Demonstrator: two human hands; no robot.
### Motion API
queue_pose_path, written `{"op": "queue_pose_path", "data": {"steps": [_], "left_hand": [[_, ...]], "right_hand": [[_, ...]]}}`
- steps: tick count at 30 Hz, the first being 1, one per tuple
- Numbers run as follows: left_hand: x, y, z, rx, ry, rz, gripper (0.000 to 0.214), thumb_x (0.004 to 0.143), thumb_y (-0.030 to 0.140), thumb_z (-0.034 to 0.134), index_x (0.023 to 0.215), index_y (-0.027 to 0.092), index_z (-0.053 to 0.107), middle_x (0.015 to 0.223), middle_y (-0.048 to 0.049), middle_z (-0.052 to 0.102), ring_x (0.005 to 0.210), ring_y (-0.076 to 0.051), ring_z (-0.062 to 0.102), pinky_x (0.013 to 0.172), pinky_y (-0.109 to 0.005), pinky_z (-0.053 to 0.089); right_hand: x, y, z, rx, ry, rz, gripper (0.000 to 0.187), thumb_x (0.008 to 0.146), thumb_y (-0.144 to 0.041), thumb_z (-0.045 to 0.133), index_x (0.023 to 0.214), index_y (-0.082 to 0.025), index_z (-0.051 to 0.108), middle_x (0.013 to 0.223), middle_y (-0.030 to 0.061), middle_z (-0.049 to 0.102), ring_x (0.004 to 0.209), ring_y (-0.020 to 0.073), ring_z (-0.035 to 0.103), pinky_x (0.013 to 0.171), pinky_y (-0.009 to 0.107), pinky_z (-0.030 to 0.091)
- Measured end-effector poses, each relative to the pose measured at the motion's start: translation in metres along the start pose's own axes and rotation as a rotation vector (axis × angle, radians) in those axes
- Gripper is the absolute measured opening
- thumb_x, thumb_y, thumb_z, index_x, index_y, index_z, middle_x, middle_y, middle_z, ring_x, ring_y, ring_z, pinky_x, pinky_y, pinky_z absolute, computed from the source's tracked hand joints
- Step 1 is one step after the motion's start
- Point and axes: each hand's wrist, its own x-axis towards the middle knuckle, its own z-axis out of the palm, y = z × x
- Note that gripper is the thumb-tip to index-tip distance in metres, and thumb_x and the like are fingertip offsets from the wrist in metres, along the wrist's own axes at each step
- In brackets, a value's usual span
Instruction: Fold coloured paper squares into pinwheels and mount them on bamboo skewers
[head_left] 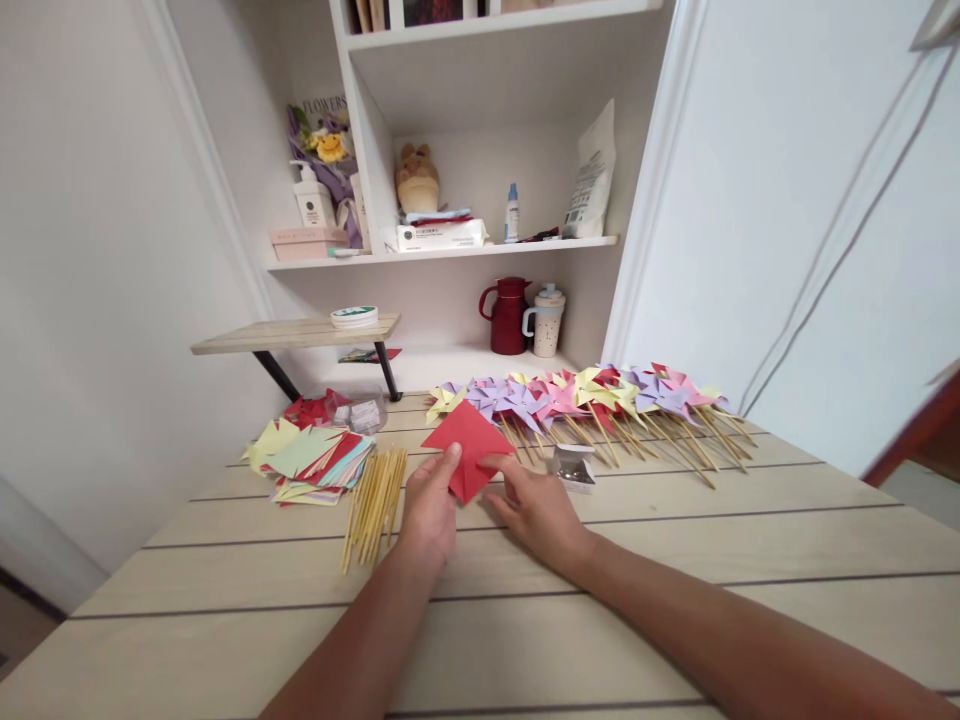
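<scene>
Head view: folding the red paper (pixel 466 445) goes best with edges lined up squarely and the sheet kept flat on the table (pixel 525 620). The left hand (pixel 430 505) pins its near corner with loosely curled fingers; the right hand (pixel 536 505) pinches the lower right edge. Sticks (pixel 375 505) lie just left; pinwheels (pixel 592 400) behind.

A pale planked table (pixel 675 600) stood against white walls (pixel 90 250) under soft, even light — behind it rose a white built-in shelf unit (pixel 480 250), and a small wooden side shelf (pixel 296 333) on black legs jutted out at left.
</scene>
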Motion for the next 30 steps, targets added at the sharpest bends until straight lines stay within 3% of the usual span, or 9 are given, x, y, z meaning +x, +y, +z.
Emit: {"op": "queue_pose_path", "data": {"steps": [4,11,14,19,22,30], "left_hand": [[0.000,0.000,-0.001,0.000,-0.008,-0.006,0.031,0.064,0.033,0.087,0.083,0.013,0.073,0.086,-0.0085,0.077,0.080,-0.019,0.071,0.077,-0.029,0.052],[-0.004,-0.002,0.001,0.008,-0.045,-0.041,0.032,0.064,0.033,0.087,0.083,0.012,0.072,0.084,-0.0076,0.076,0.079,-0.017,0.069,0.077,-0.028,0.052],[-0.004,-0.002,0.000,0.050,-0.029,-0.031,0.031,0.062,0.035,0.088,0.077,0.014,0.071,0.077,-0.0041,0.074,0.071,-0.014,0.066,0.069,-0.025,0.050],[-0.002,-0.004,-0.002,0.095,-0.024,-0.040,0.031,0.062,0.037,0.088,0.078,0.016,0.072,0.078,-0.0037,0.073,0.074,-0.015,0.066,0.071,-0.026,0.049],[-0.001,-0.005,-0.002,0.100,-0.008,-0.052,0.032,0.060,0.036,0.089,0.078,0.016,0.073,0.082,-0.0051,0.075,0.076,-0.015,0.067,0.075,-0.027,0.049],[-0.002,-0.005,-0.001,0.099,0.002,-0.048,0.034,0.053,0.035,0.092,0.070,0.015,0.071,0.069,0.0000,0.068,0.066,-0.010,0.059,0.063,-0.022,0.043]], "right_hand": [[0.000,0.000,0.002,0.044,0.060,-0.015,0.029,0.086,-0.022,0.058,0.114,-0.022,0.065,0.078,0.0037,0.072,0.063,0.0176,0.062,0.062,0.026,0.043],[0.001,-0.002,-0.001,0.211,0.100,-0.111,0.021,0.091,-0.023,0.057,0.108,-0.025,0.071,0.106,0.0078,0.075,0.074,0.0182,0.067,0.070,0.029,0.050],[0.003,-0.005,-0.003,0.301,0.125,-0.105,0.016,0.093,-0.027,0.058,0.096,-0.024,0.073,0.095,0.0066,0.076,0.080,0.0191,0.068,0.074,0.030,0.050],[0.009,-0.007,-0.005,0.395,0.198,0.095,0.018,0.087,-0.036,0.066,0.076,-0.022,0.072,0.070,0.0023,0.071,0.060,0.0165,0.059,0.060,0.028,0.045],[0.011,-0.008,-0.007,0.455,0.203,0.172,0.021,0.085,-0.039,0.068,0.073,-0.022,0.071,0.066,0.0016,0.069,0.058,0.0163,0.056,0.058,0.028,0.043],[0.014,-0.011,-0.007,0.521,0.155,0.255,0.023,0.082,-0.038,0.065,0.069,-0.019,0.068,0.061,0.0005,0.062,0.056,0.0145,0.048,0.055,0.026,0.037]]}}
